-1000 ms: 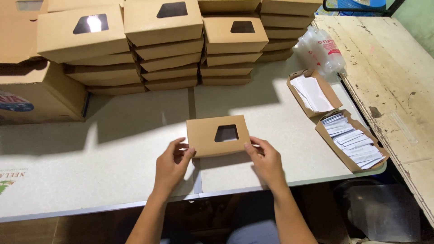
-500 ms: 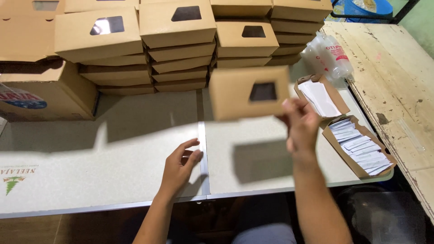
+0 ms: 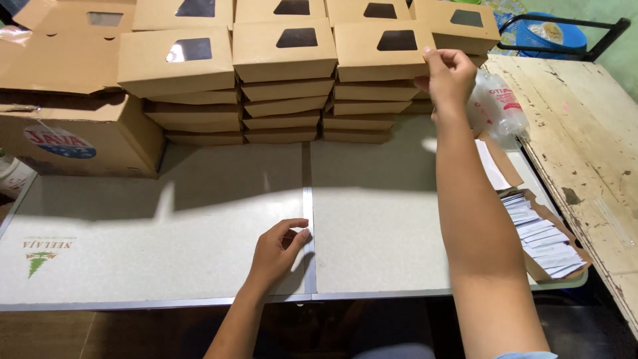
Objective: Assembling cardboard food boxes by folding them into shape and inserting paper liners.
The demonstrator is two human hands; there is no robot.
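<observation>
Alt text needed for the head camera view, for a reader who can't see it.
The right hand grips the edge of a brown windowed cardboard box atop stacks of matching boxes at the back of a grey table. The left hand rests on the table's centre seam; a tray of white paper slips sits at the right.

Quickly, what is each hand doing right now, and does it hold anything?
Left hand: loosely curled, resting on the grey folding table, holding nothing.
Right hand: fingers closed on the edge of the top brown cardboard window box of a stack.

Bright overhead light, hard shadows under stacked boxes (image 3: 286, 80), sharp focus.
</observation>
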